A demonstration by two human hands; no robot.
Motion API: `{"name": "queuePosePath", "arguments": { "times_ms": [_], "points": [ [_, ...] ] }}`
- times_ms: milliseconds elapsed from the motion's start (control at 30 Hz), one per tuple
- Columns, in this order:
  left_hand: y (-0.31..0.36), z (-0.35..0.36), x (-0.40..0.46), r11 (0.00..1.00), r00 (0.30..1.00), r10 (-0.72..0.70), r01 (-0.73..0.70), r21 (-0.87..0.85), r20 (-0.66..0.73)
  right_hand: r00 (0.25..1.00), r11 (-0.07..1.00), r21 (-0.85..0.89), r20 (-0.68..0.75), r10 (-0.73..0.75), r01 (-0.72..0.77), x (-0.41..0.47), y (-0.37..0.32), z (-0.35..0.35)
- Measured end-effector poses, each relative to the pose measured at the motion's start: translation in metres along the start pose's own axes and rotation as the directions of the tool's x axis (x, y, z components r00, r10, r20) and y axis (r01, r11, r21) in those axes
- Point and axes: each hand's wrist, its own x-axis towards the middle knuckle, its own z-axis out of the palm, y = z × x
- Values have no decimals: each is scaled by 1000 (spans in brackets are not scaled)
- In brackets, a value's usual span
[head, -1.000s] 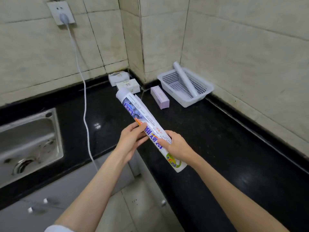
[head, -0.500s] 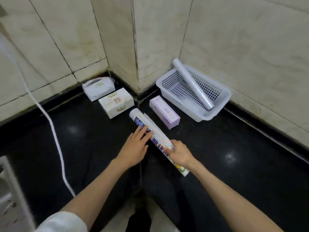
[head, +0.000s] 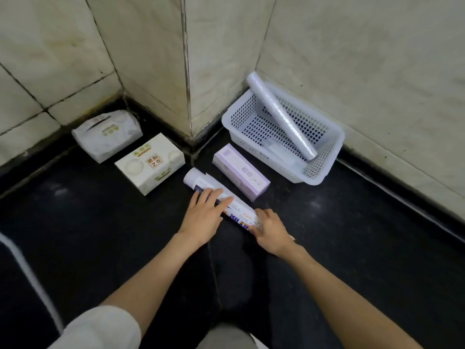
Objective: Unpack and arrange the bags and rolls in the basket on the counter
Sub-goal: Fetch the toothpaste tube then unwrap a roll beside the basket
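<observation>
Cable (head: 27,270), white, is seen at the far left edge over the black counter (head: 100,235). Soft tissue pack (head: 107,136) is set against the tiled wall, with a white tissue box (head: 149,166) just beside it, nearer the camera. Left hand (head: 203,217) is laid flat, fingers straight and slightly spread, pressed onto the upper half of the printed roll (head: 219,197). That roll lies on the counter, angled from upper left to lower right; its white end cap is exposed beyond the left fingertips. Right hand (head: 270,229) is placed on the roll's lower end, fingers curled over it and the thumb alongside; the end itself is mostly covered. So the roll lies under both hands, between them only a short printed stretch is visible. Lilac box (head: 241,172) lies just beside the roll, parallel to it, on the far side. White perforated basket (head: 324,172) is pushed into the wall corner at right. Clear film roll (head: 281,117) is propped diagonally in it, upper end resting over the rear rim, lower end down inside. Something flat and pale is seen on the basket floor; it cannot be identified.
</observation>
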Motion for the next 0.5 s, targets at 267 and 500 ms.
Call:
{"name": "queuePosePath", "arguments": {
  "times_ms": [267,500],
  "points": [
    [3,12,17,997,995,-28,21,-73,-92,977,994,-92,-202,-69,52,-3,8,1],
    [9,13,8,993,982,-36,14,-117,-185,968,983,-114,-189,-163,143,-8,11,2]
  ]
}}
